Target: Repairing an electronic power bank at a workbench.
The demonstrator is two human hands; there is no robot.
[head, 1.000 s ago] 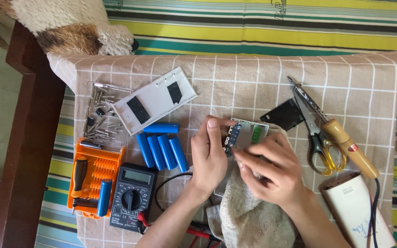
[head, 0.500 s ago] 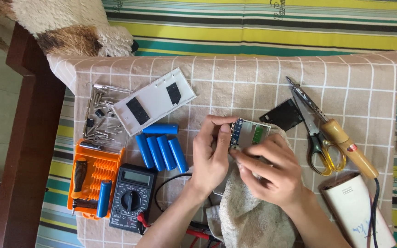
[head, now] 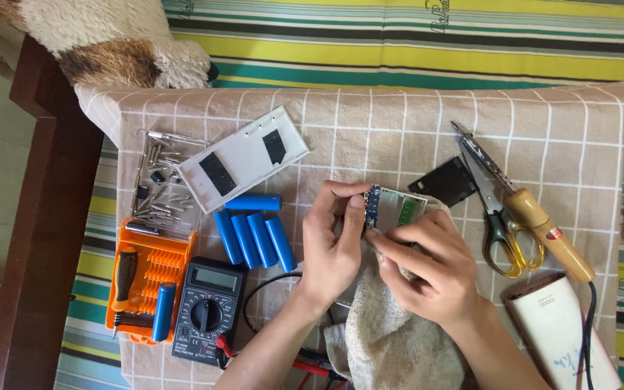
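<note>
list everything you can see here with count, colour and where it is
circuit board: 1, green and blue, held between both hands
blue cells: 6, blue; five left of the hands, one on the bit case
bit case: 1, orange, left edge
multimeter: 1, black, beside the bit case
white cover: 1, white with two black pads, upper left
loose bits: many, metal, far left
black piece: 1, black, right of the board
scissors: 1, yellow-green handles, right
soldering iron: 1, wooden handle, right
white casing: 1, lower right
towel: 1, beige, under the hands
checked cloth: 1, beige, covers the table
left hand: pinches the board
right hand: touches the board
</note>
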